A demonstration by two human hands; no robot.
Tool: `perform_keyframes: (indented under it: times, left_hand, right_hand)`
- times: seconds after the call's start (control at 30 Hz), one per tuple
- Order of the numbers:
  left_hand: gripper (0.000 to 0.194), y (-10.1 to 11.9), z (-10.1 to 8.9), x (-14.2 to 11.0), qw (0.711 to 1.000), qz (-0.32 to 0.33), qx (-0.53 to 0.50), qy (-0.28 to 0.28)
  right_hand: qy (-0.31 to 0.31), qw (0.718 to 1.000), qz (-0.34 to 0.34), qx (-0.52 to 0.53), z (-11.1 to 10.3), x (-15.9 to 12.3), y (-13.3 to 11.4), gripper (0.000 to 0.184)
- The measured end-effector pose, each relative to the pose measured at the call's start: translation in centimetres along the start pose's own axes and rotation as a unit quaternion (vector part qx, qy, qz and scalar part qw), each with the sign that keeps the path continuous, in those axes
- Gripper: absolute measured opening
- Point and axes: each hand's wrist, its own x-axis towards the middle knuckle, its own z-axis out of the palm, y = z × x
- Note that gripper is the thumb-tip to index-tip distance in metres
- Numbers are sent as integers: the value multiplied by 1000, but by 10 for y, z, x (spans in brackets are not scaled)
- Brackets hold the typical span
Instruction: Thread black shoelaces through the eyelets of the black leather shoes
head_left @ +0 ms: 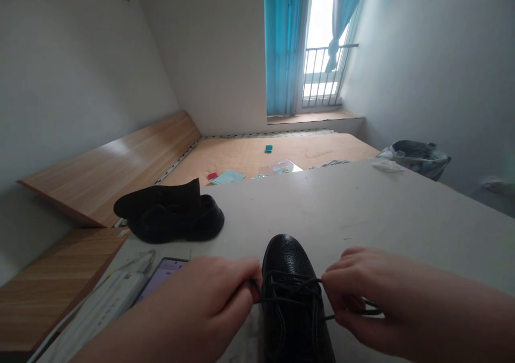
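A black leather lace-up shoe (pixel 287 256) sits toe-away on the white flat-topped bench (pixel 257 213), between both hands. One end of its thin black lace (pixel 293 289) is pinched in the closed left hand (pixel 229 293), and the other's gripped by the curled right hand (pixel 358 293).

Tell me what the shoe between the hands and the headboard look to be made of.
Shoe: black leather or imitation leather, semi-gloss; pebbled grain and soft highlights on the toe suggest it.
Headboard: wood or wood-look laminate, satin; it shows straight pale-brown grain and a blurred window-like sheen, though the core is hidden.
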Motion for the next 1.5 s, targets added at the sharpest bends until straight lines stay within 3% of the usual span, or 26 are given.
perform_keyframes:
  times: [0.07, 0.2, 0.53, 0.77, 0.97, 1.13, 1.27, 1.5]
  left_hand:
    - [28, 1, 3, 2, 999, 10, 36, -33]
    - [39, 0, 6, 3, 994, 23, 85, -70]
    - [22, -3, 7, -2, 984, 12, 170, -50]
    - [19, -6, 9, 1, 988, 31, 150, -35]
    - [18, -3, 13, 4, 989, 48, 128, -61]
    - [18, -2, 12, 5, 991, 51, 115, -42]
    - [20, 1, 11, 6, 993, 45, 95, -60]
    - [25, 5, 17, 9, 996, 35, 72, -41]
  right_hand:
    - [-17, 999, 15, 29, 12, -4, 3, 15]
    - [12, 997, 47, 66, 23, -8, 2, 14]
    - [96, 995, 23, 5, 43, -17, -4, 24]
    - [149, 989, -16, 8, 52, -19, -2, 20]
    - [156, 987, -32, 1, 52, -21, -3, 21]
    - [141, 990, 0, -13, 52, -21, -7, 22]
    - [143, 989, 16, 8, 53, -19, -9, 22]
    - [178, 980, 57, 64, 61, -20, -4, 20]
